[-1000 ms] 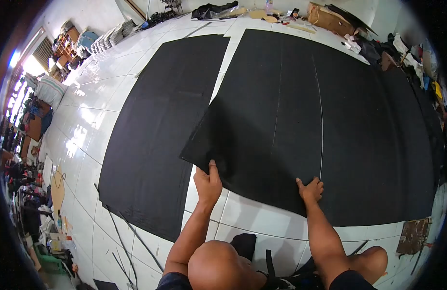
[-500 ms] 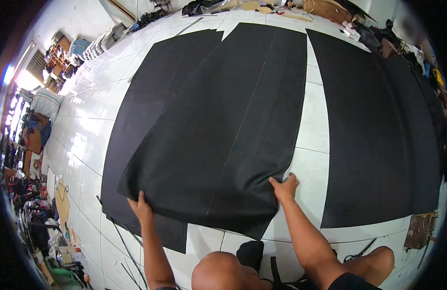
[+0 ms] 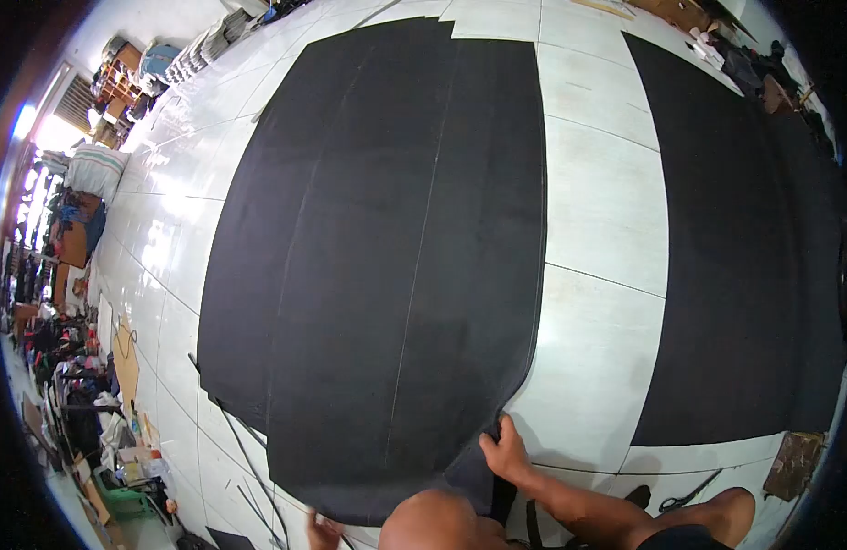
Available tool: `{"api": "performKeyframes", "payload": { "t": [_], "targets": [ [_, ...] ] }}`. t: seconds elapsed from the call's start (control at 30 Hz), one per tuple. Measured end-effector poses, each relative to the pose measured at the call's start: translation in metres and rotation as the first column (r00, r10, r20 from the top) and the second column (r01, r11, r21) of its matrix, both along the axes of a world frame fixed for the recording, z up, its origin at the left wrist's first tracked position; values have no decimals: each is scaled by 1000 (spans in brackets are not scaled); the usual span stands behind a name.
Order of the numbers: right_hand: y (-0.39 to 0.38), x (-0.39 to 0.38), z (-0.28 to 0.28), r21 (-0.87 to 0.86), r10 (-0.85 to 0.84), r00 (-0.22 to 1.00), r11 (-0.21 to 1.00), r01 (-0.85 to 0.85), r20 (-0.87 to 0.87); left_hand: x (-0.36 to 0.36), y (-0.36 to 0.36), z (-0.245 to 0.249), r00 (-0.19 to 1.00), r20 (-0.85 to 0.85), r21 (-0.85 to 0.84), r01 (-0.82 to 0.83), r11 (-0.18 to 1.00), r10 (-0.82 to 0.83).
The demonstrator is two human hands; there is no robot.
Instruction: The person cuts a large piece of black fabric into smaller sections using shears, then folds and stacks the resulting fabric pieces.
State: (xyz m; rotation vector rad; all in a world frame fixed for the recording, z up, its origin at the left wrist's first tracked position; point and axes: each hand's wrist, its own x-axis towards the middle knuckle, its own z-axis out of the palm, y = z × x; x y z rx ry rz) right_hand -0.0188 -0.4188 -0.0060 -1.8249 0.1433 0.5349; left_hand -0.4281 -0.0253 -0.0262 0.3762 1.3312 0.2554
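In the head view, your right hand (image 3: 508, 451) pinches the near right corner of the black sheet (image 3: 350, 257), with the fingers closed on its edge. Your left hand (image 3: 321, 532) is at the sheet's near edge, low in the frame (mostly hidden, so you cannot tell its grip). The sheet lies flat on the white tiled floor (image 3: 598, 229) and overlaps a second dark sheet (image 3: 236, 312) on its left. A third dark sheet (image 3: 744, 257) lies to the right, well apart across bare tiles.
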Motion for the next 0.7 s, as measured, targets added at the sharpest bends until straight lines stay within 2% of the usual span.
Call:
{"api": "performKeyframes", "payload": {
  "t": [0.03, 0.1, 0.2, 0.27, 0.3, 0.33, 0.37, 0.43, 0.5, 0.53, 0.57, 0.63, 0.7],
  "targets": [
    [4, 1, 1, 18, 4, 1000, 1000, -4, -2, -15, -17, -2, 976, -189, 85, 127, 988, -109],
    [8, -2, 8, 49, 22, 1000, 999, -21, -22, 10, -46, -3, 867, -478, 323, 323, 890, -141],
    [22, 12, 4, 208, 51, 997, 977, -38, -61, 97, -55, 16, 932, -358, 519, 151, 842, 53],
    [38, 21, -9, 220, 13, 997, 975, 3, -73, 140, -20, 21, 990, -100, 637, -16, 771, 104],
    [42, 26, -11, 225, -4, 997, 974, 23, -81, 149, -1, 23, 988, -124, 659, 13, 752, 92],
    [44, 41, -7, 309, -75, 944, 934, 179, -320, 159, 9, 29, 986, -113, 680, -11, 733, 120],
    [50, 58, -5, 285, -168, 929, 920, 268, -329, 161, 14, 39, 996, -86, 641, 41, 767, 19],
    [65, 97, -3, 240, -354, 871, 863, 445, -342, 144, 22, 29, 987, 153, 285, -94, 954, 51],
    [63, 134, 2, 148, -306, 890, 917, 371, -338, 153, -13, 40, 999, 53, 280, -10, 960, -5],
    [61, 148, 6, 44, -166, 950, 982, 184, -264, 142, -22, 28, 994, -11, 380, 102, 919, -105],
    [59, 152, -1, -30, -100, 980, 995, 97, -170, 160, -45, 48, 993, -60, 416, 117, 902, -101],
    [60, 155, -14, -192, 72, 997, 979, -67, 16, 132, -48, 33, 968, -162, 449, 246, 859, -193],
    [59, 137, -7, -228, 152, 988, 963, -143, 21, 127, -70, 48, 951, -281, 460, 251, 852, -128]
  ]
}}
